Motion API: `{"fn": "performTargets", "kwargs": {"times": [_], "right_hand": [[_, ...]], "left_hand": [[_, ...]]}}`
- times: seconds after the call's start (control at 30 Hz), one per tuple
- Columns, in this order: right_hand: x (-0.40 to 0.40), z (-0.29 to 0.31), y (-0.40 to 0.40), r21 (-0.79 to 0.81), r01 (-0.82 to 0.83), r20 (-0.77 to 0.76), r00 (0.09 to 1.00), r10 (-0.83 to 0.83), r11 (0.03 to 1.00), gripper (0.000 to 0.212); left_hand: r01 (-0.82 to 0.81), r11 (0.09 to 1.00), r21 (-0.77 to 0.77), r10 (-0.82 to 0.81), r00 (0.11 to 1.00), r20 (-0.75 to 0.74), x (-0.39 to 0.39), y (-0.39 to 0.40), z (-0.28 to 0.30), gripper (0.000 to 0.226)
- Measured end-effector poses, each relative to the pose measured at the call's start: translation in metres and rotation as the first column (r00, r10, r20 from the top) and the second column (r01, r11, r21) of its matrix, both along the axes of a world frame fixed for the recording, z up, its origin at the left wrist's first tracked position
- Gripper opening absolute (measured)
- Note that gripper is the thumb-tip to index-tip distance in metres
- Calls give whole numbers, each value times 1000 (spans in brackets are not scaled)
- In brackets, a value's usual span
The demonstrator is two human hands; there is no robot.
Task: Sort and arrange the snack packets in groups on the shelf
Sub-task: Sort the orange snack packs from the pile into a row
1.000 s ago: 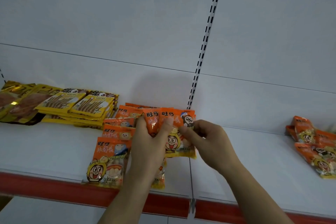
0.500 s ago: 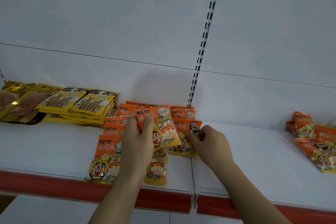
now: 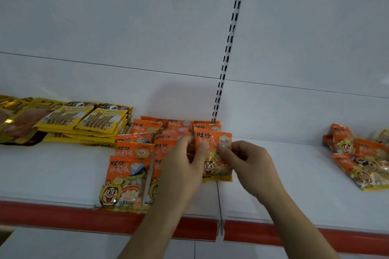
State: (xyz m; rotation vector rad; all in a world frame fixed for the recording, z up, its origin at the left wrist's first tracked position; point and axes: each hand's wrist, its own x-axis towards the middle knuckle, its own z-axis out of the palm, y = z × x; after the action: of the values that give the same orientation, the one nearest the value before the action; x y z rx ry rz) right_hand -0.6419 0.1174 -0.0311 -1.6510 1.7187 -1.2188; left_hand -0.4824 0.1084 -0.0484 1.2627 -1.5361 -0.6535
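Orange snack packets [image 3: 128, 181] lie in overlapping rows at the middle of the white shelf [image 3: 52, 174]. One orange packet [image 3: 214, 160] sits at the right end of these rows, over the seam between two shelf boards. My left hand [image 3: 181, 168] pinches its left edge with thumb and fingers. My right hand [image 3: 250, 164] pinches its right side near the top. My left hand hides part of the middle row.
Yellow stick-snack packets [image 3: 88, 122] are stacked at the left, with gold and brown packets [image 3: 14, 120] beyond them. A loose heap of orange packets [image 3: 362, 160] lies at the far right. The shelf has a red front edge [image 3: 63, 214]. A slotted upright [image 3: 229, 44] runs up the back wall.
Both hands shifted right. The packet my left hand carried has been laid down, and both hands now hold the packet at the right end of the rows.
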Motion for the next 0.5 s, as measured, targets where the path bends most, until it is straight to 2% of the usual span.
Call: {"fn": "performTargets", "kwargs": {"times": [0.1, 0.2, 0.3, 0.4, 0.5], "right_hand": [[-11, -15, -6, 66, 105, -41, 994, -103, 992, 32], [-8, -34, -14, 112, 144, -147, 981, -127, 983, 34], [0, -44, -16, 61, 181, -224, 961, -163, 982, 29], [6, -45, -13, 4, 207, -272, 942, -198, 978, 28], [7, -44, -9, -14, 219, -254, 943, -216, 976, 34]], "left_hand": [[-116, 984, -134, 134, 982, 133, 16, -2, -2, 16], [-118, 986, -121, 145, 958, 247, 31, -4, -7, 13], [-93, 990, -103, 125, 923, 364, 36, -1, -12, 17], [-79, 994, -74, 102, 906, 411, 38, 2, -16, 20], [-62, 992, -107, 100, 912, 397, 37, 3, -15, 21]]}}
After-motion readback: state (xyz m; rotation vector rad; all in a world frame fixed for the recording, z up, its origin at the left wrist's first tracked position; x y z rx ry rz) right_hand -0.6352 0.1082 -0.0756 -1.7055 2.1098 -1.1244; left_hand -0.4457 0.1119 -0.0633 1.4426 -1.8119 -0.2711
